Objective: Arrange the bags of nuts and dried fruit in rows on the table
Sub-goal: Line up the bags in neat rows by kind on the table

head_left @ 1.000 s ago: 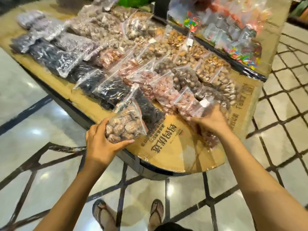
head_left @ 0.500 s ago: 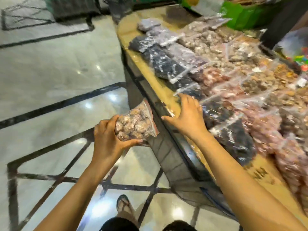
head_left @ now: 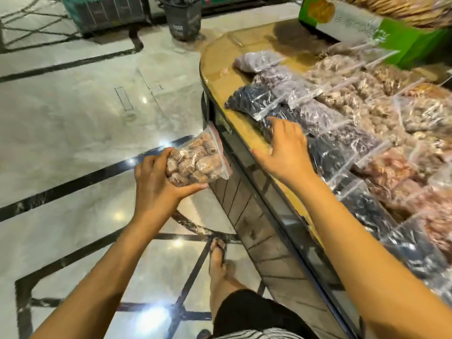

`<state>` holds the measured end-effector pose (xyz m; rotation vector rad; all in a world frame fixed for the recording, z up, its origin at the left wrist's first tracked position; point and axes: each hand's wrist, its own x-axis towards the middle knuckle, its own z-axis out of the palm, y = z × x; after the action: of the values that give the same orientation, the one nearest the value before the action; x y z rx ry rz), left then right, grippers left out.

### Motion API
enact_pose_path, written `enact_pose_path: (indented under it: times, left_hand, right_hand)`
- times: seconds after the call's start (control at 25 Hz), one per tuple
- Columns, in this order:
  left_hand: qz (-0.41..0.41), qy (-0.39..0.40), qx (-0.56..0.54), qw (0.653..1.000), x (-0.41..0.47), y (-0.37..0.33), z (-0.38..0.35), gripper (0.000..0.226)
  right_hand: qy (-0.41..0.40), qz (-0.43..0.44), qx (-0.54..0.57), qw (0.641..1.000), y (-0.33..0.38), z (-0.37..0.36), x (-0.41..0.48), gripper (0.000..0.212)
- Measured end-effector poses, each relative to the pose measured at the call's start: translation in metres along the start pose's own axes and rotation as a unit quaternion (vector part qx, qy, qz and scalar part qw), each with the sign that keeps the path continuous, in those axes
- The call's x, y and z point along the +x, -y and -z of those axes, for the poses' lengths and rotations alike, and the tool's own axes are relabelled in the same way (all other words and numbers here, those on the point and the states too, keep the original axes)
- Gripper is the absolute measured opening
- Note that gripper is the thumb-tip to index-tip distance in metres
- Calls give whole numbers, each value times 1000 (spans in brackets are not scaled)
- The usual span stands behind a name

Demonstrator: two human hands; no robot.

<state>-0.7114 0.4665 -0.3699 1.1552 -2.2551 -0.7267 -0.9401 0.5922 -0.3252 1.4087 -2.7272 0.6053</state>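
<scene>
My left hand (head_left: 156, 184) grips a clear zip bag of brown nuts (head_left: 195, 162), held over the floor just left of the table's edge. My right hand (head_left: 286, 148) reaches over the table (head_left: 220, 57) with fingers spread, its fingertips touching a bag of dark dried fruit (head_left: 327, 152) in the front row. Rows of clear bags lie across the table: dark fruit bags (head_left: 254, 99) along the near edge, purple-grey bags (head_left: 259, 59) behind, tan nut bags (head_left: 347, 94) and reddish bags (head_left: 389, 167) further right.
A green carton (head_left: 367, 28) stands at the table's far end. A dark plastic basket (head_left: 183, 15) sits on the glossy tiled floor beyond the table's rounded corner. My sandalled foot (head_left: 217, 255) is beside the table's base. Bare brown tabletop shows at the far left end.
I have walked along the table toward its far end. My left hand still carries the nut bag; my right hand slid along the front row of dark bags.
</scene>
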Motion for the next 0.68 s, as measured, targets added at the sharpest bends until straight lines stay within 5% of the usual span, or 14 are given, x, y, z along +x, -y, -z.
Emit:
enact_pose_path:
  times: [0.32, 0.68]
  left_hand:
    - [-23, 41, -45, 998, 222, -13, -36, 106]
    - [-146, 137, -77, 977, 464, 6, -85, 107]
  right_hand:
    - [21, -68, -6, 997, -8, -35, 216, 68]
    - [-12, -301, -46, 952, -48, -72, 368, 85]
